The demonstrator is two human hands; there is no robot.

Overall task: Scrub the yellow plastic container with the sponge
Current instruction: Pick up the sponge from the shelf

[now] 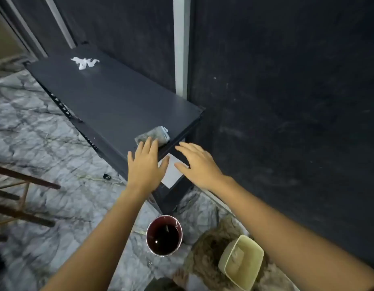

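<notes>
The yellow plastic container (241, 261), a pale square tub, sits on the floor at the lower right on a brown rug. A grey-green sponge (153, 135) lies at the near end of a dark shelf top (102, 97). My left hand (145, 166) is stretched out flat with fingers apart, its fingertips just touching the sponge's near edge. My right hand (197, 162) hovers open beside it, to the right of the shelf's corner, holding nothing.
A dark red bucket (164, 236) with dark liquid stands on the marble floor between my arms. Crumpled white paper (84, 62) lies at the shelf's far end. A wooden frame (20, 198) is at the left. A dark wall fills the right.
</notes>
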